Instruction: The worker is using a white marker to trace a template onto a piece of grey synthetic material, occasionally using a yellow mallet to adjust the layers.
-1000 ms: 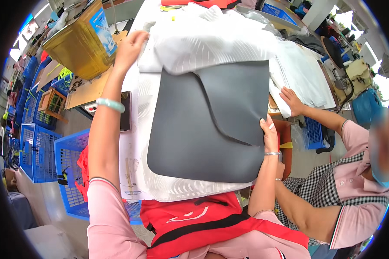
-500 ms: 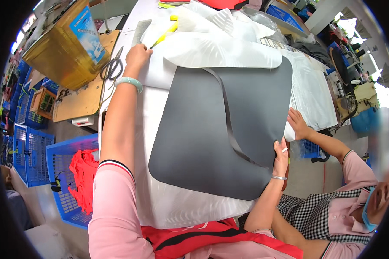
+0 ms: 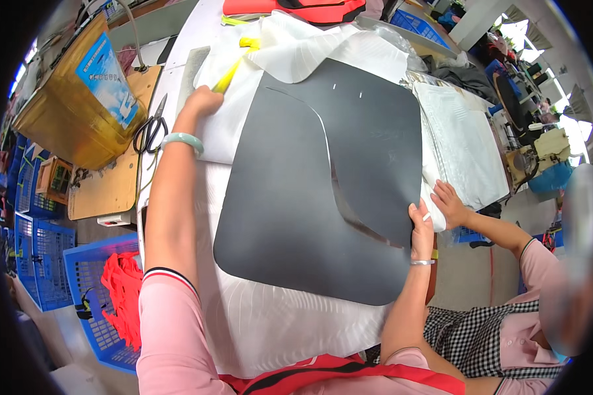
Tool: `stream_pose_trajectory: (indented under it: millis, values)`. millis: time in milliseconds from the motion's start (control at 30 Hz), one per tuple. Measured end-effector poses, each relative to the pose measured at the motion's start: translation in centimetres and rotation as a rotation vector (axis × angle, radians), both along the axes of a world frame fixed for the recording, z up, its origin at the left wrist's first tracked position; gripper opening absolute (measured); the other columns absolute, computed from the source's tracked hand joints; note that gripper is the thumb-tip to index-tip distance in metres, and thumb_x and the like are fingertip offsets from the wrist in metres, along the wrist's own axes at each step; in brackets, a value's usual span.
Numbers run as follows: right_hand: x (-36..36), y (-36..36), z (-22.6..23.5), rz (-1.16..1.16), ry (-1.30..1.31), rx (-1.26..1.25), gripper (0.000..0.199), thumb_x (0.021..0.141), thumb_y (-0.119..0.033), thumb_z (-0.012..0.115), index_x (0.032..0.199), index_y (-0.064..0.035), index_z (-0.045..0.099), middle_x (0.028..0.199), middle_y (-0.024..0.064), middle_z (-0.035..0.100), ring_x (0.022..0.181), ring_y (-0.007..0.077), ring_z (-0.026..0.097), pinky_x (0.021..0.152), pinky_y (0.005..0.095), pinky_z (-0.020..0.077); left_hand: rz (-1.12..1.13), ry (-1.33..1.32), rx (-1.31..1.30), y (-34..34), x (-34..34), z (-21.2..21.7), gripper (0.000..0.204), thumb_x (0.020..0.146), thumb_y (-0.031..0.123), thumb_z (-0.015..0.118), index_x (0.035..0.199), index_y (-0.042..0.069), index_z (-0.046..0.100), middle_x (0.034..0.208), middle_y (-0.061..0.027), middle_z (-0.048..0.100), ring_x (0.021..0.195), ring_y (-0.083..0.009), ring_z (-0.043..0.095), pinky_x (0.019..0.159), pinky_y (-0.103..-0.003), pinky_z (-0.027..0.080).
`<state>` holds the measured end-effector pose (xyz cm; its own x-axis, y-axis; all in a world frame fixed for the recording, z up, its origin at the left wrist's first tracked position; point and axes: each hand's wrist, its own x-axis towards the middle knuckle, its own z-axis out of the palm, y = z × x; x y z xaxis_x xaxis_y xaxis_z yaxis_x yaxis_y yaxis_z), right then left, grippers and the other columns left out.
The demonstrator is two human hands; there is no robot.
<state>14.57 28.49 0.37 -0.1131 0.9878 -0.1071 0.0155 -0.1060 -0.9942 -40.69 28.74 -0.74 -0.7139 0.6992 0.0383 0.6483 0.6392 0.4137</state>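
A large dark grey board (image 3: 277,197) with rounded corners and a curved slit lies on white sheet material (image 3: 263,322). My right hand (image 3: 422,234) grips its right edge, thumb on top; a small white piece (image 3: 427,216) shows by the fingers. Beyond the board's upper left, my left hand (image 3: 204,103) is closed over the white material. A slim yellow thing (image 3: 229,76) runs up to its fingers; what they hold is hidden. A co-worker's hand (image 3: 449,205) rests on white material just right of my right hand.
Black scissors (image 3: 153,131) lie left of my left hand, beside a yellow-brown bin (image 3: 79,105). A blue basket (image 3: 89,289) holds red scraps (image 3: 122,296). Red fabric (image 3: 296,9) lies at the far edge; stacked white sheets (image 3: 461,138) lie to the right.
The white sheet that overlapped the board's top has drawn back, baring its upper part and small white marks. My left hand is now against the yellow thing. My right hand still grips the edge.
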Motion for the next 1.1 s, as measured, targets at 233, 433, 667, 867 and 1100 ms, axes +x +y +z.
stream_pose_trajectory:
  millis: [233,433,667,867,1100]
  values:
    - [-0.7,1.6,0.6,0.006,-0.100,-0.030,0.054,0.092,-0.017,0.059,0.135,0.0101,0.041,0.124,0.0080,0.054,0.112,0.0128,0.048,0.099,0.0250,0.0353,0.041,-0.450,0.222,-3.7,-1.1,3.2,0.029,0.080,0.031,0.066,0.081,0.003,0.056,0.068,-0.0042,0.058,0.049,-0.0104,0.049,0.042,-0.026,0.039]
    - [-3.1,5.0,0.9,0.177,-0.008,0.003,0.055,0.092,-0.018,0.058,0.134,0.0131,0.040,0.125,0.0116,0.054,0.111,0.0151,0.052,0.096,0.0250,0.0385,0.143,-0.207,0.412,-9.7,-1.8,3.2,0.049,0.083,0.050,0.061,0.075,0.001,0.060,0.063,-0.0067,0.062,0.049,-0.0149,0.056,0.049,-0.030,0.044]
    - [-5.9,6.9,-1.1,0.177,-0.001,0.085,0.044,0.091,-0.015,0.056,0.127,0.0087,0.048,0.114,0.0093,0.060,0.101,0.0146,0.056,0.089,0.0261,0.0431,0.001,-0.319,0.591,-15.0,2.8,2.3,0.044,0.085,0.046,0.064,0.075,0.004,0.058,0.062,-0.0043,0.061,0.050,-0.0109,0.055,0.048,-0.027,0.044]
    - [-5.7,6.6,-2.7,0.140,-0.043,0.130,0.042,0.091,-0.013,0.056,0.127,0.0069,0.049,0.113,0.0071,0.060,0.098,0.0124,0.055,0.087,0.0243,0.0426,-0.023,-0.355,0.391,-10.4,5.6,1.1,0.045,0.085,0.048,0.063,0.076,0.004,0.060,0.060,-0.0040,0.062,0.050,-0.0115,0.056,0.049,-0.028,0.044]
    - [-5.4,3.5,-0.1,0.066,-0.113,0.145,0.042,0.093,-0.013,0.054,0.129,0.0068,0.047,0.117,0.0076,0.059,0.104,0.0126,0.053,0.091,0.0240,0.0399,0.075,-0.316,0.149,-5.6,4.8,0.0,0.046,0.087,0.050,0.057,0.080,0.005,0.062,0.066,-0.0093,0.066,0.059,-0.0229,0.064,0.061,-0.036,0.049]
